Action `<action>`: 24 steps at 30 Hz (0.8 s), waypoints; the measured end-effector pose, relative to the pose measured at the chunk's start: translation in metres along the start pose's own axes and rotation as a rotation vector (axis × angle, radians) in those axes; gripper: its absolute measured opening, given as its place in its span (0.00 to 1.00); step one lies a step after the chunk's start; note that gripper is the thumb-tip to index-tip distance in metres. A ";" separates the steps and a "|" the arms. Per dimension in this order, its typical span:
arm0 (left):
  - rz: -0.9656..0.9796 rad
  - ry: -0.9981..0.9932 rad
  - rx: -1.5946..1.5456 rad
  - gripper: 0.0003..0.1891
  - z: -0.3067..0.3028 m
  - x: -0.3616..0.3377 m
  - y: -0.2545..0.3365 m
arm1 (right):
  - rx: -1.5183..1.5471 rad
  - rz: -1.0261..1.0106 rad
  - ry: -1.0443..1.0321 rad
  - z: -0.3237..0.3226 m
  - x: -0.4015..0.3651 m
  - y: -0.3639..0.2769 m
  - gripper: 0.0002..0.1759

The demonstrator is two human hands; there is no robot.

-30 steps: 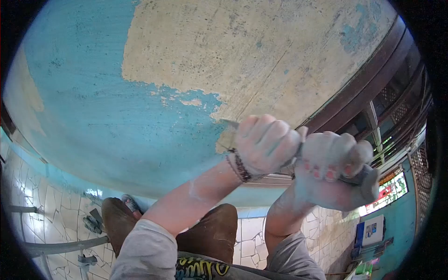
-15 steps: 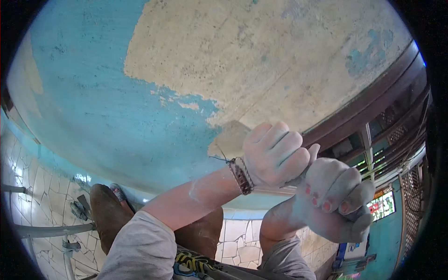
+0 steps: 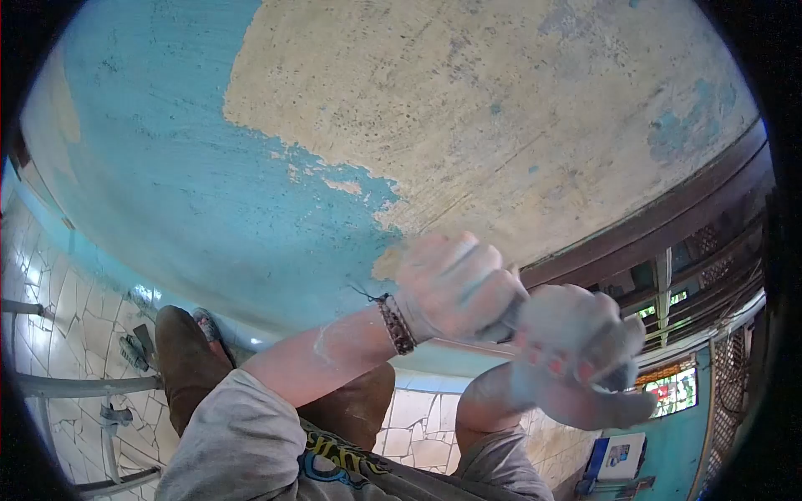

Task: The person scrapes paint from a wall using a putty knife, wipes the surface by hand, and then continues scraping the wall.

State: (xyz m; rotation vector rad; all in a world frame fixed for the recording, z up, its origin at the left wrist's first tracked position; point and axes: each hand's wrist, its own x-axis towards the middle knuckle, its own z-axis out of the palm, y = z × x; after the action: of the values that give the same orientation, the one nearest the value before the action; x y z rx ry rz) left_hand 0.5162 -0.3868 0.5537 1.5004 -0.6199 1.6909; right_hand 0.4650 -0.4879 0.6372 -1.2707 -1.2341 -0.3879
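Left hand (image 3: pixel 458 288) and right hand (image 3: pixel 578 355), fingers clamped on a dusty grey handle (image 3: pixel 619 378), should push evenly along the flaking blue-painted wall (image 3: pixel 167 167), upper left.

A single camera supplies the view, worn on the person's head and looking forward and steeply down. Its very wide lens bends straight lines and leaves black corners round the picture. The painted wall (image 3: pixel 167 159) stands close in front and fills the upper part; the left hand (image 3: pixel 459 288) and right hand (image 3: pixel 576 355) are nearer, right of centre. Along the bottom edge it takes in the wearer's own T-shirt (image 3: pixel 355 468) and brown trousers (image 3: pixel 190 359), with the tiled floor (image 3: pixel 83 342) below and a window (image 3: pixel 675 392) far off at right.
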 end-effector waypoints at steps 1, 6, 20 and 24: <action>0.011 0.011 -0.019 0.09 0.000 0.006 -0.001 | 0.037 -0.024 -0.011 0.001 0.005 -0.003 0.24; 0.020 -0.002 0.012 0.12 0.001 0.003 0.001 | 0.115 -0.044 -0.027 0.001 0.000 0.001 0.24; 0.127 0.078 -0.046 0.14 0.014 0.011 0.004 | 0.058 -0.094 -0.033 -0.004 -0.002 -0.004 0.22; 0.090 -0.012 -0.061 0.15 0.002 -0.003 -0.005 | 0.054 -0.069 0.079 0.009 -0.018 0.007 0.20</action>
State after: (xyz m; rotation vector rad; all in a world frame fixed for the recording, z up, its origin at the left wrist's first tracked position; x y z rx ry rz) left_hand 0.5211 -0.3860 0.5505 1.4599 -0.7495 1.7162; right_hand 0.4600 -0.4846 0.6169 -1.1586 -1.2155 -0.4475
